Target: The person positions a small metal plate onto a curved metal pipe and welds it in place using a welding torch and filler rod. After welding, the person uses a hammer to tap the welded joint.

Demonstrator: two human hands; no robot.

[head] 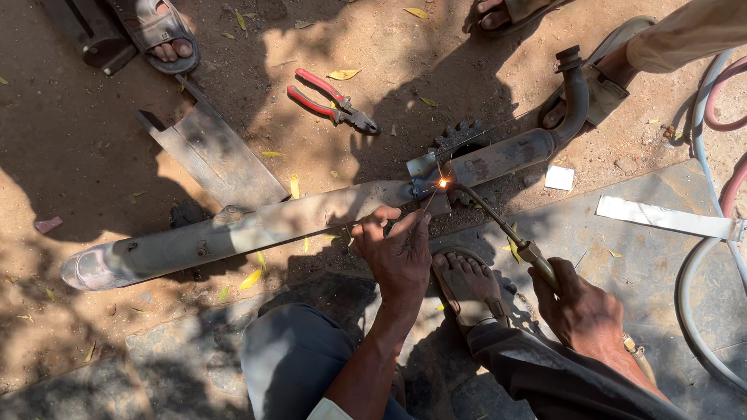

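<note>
Right hand (582, 309): grip closed around brass gas torch (498, 225), flame ahead on long grey metal exhaust pipe (257, 229). Left hand (398, 253): grip pinching thin filler rod (429, 204) beside flame.

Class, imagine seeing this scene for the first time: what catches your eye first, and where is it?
The bright flame at the centre, where a torch held by the right hand meets a long exhaust pipe lying on the dirt. The left hand holds a thin rod beside it; red pliers lie above.

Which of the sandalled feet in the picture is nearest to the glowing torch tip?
The foot in a sandal on the stone slab, between the left hand and the right hand. The other feet lie along the picture's top edge, farther from the glow.
</note>
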